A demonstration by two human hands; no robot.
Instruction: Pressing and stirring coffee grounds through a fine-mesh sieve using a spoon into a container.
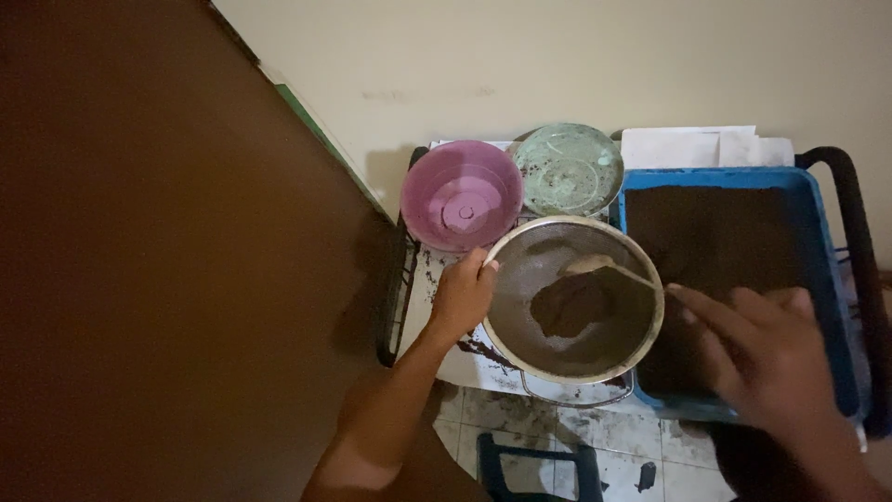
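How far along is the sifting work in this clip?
Done: a heap of dark powder already sits in the round sieve, and specks lie scattered on the paper under it. In hand: the left hand grips the sieve rim; the right hand tips a spoon over it. Left: the blue tray is well filled with powder; the pink bowl and green bowl sit inverted.

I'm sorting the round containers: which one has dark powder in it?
The metal-rimmed round sieve, gripped by the left hand, holds dark powder; the pink plastic bowl and green bowl hold none.
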